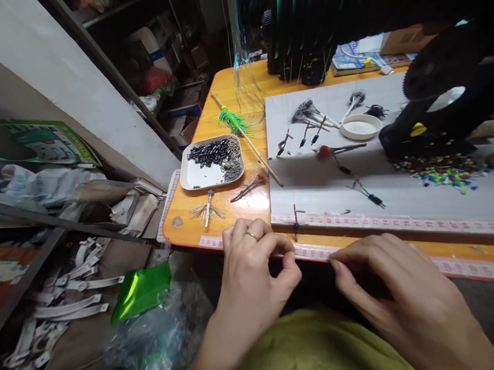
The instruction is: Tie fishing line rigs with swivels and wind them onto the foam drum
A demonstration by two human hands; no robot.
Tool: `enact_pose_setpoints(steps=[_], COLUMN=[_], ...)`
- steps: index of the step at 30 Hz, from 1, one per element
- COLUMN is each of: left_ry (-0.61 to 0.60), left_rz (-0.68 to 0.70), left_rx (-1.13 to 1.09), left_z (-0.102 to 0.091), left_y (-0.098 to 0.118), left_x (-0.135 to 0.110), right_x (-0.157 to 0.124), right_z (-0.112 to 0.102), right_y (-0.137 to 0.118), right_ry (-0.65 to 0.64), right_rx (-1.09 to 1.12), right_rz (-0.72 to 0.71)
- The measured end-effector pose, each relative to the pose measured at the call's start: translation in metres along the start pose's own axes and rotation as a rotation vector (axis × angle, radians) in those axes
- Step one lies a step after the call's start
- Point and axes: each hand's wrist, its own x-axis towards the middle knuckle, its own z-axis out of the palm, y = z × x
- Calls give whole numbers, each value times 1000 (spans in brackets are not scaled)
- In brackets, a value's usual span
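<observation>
My left hand (256,263), with a ring on one finger, is at the table's front edge. Its thumb and index finger curl towards each other; anything between them is too small to make out. My right hand (402,287) is to its right, thumb and index fingertip pinched together over the pink-and-white measuring tape (313,252). What that pinch holds, if anything, does not show. Just beyond my left fingertips, a small dark piece with red bits (296,222) lies across the white board's front edge. A longer thin strand with black and red pieces (359,187) rests farther back on the board.
A white tray (187,180) holds small black and grey pieces. Near it lie a wooden stick (260,157) and a white-stemmed bundle (207,211). On the white board (306,189) are colourful beads (449,172), a round dish (360,127) and a black stand (408,131).
</observation>
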Motion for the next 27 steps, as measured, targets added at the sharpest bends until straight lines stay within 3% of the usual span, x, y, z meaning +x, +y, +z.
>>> enact_pose_setpoints(steps=[16, 27], left_ry=[-51, -137], left_rz=[-43, -84], left_rx=[-3, -2], left_z=[-2, -8], left_y=[1, 4], left_x=[2, 8], right_x=[-5, -11], right_z=[-2, 3], right_y=[10, 13], right_ry=[-50, 3], right_rx=[-5, -40], right_rz=[-42, -8])
